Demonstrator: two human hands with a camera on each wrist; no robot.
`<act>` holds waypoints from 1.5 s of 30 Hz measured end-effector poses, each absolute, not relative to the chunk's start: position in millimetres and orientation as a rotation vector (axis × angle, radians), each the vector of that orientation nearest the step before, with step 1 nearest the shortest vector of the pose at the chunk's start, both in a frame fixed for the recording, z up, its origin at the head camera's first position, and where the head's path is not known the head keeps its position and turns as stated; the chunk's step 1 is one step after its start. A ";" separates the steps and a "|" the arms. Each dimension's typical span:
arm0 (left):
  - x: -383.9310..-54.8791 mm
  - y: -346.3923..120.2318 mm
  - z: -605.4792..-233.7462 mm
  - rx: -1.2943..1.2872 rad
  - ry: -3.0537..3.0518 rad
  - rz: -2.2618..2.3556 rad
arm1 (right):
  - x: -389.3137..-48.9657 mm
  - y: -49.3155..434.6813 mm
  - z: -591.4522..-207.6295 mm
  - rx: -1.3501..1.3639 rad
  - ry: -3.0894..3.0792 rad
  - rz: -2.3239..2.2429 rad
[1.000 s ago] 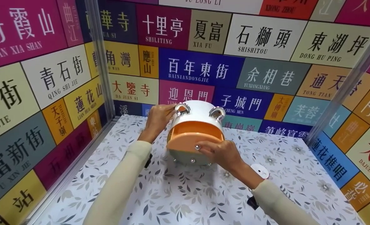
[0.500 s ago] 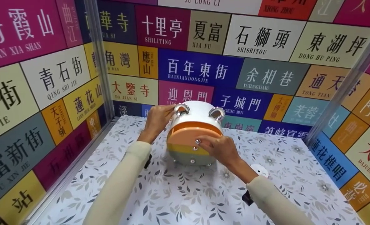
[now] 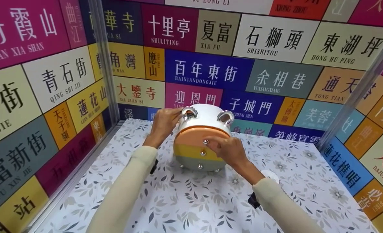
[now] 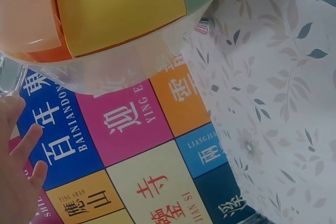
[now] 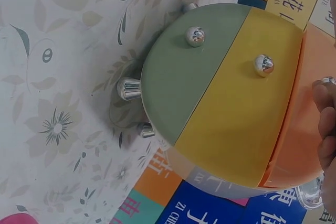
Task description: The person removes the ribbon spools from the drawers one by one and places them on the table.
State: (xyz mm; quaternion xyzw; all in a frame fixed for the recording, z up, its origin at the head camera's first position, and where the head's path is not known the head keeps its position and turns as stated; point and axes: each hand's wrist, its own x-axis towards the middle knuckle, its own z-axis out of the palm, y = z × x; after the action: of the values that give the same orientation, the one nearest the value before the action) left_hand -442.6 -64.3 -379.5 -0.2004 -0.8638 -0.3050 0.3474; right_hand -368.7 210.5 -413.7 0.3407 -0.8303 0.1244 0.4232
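A small rounded drawer box (image 3: 207, 111) stands on the table, white-topped with two silver ring ears. Its front has an orange drawer (image 3: 189, 138), a yellow drawer (image 3: 188, 152) and a green drawer (image 3: 193, 163), each with a silver knob. My right hand (image 3: 232, 150) pinches the orange drawer's knob (image 3: 206, 141). In the right wrist view, that drawer's front stands slightly proud of the yellow one. At the upper left, my left hand (image 3: 163, 124) pinches the left ear (image 3: 194, 112) between thumb and forefinger; its other fingers (image 4: 31, 142) are spread apart in the left wrist view.
A white disc (image 3: 271, 176) lies on the table behind my right forearm. The leaf-patterned tabletop (image 3: 178, 204) meets walls of coloured signs (image 3: 207, 69) at the back and sides. Short silver feet (image 5: 129, 88) hold the box up.
My right hand has pushed the orange drawer from well pulled out to nearly flush, moving away and slightly up. The yellow drawer's front has come into view. The left hand stays at the ear.
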 end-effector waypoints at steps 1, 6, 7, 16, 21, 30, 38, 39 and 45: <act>-442.7 -64.6 -379.6 -0.520 -2.239 -0.790 | -369.7 210.4 -413.8 0.852 -2.076 0.314; -442.8 -66.2 -379.5 -0.518 -2.236 -0.785 | -374.5 208.9 -413.5 0.854 -2.077 0.335; -442.9 -66.4 -379.6 -0.518 -2.236 -0.786 | -375.2 208.8 -413.3 0.853 -2.081 0.340; -444.2 -63.7 -382.1 -0.512 -2.251 -0.786 | -380.7 210.7 -415.4 0.805 -2.132 0.368; -444.2 -63.7 -383.4 -0.527 -2.223 -0.792 | -383.3 210.8 -417.1 0.830 -2.109 0.373; -443.2 -64.6 -380.9 -0.532 -2.220 -0.805 | -379.4 217.0 -428.0 0.904 -2.031 0.422; -443.5 -63.7 -376.2 -0.514 -2.256 -0.802 | -379.9 225.1 -436.9 0.932 -2.049 0.512; -443.5 -63.9 -376.4 -0.515 -2.257 -0.801 | -380.1 225.5 -437.9 0.935 -2.046 0.514; -443.7 -64.9 -378.0 -0.512 -2.259 -0.811 | -382.9 226.0 -445.4 0.964 -2.022 0.493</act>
State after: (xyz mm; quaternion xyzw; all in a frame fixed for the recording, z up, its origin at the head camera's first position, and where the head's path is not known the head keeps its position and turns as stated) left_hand -443.7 -64.9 -378.0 -0.1963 -0.8666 -0.3111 0.3372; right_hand -382.9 226.0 -445.4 0.3829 -0.8035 0.1958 0.4116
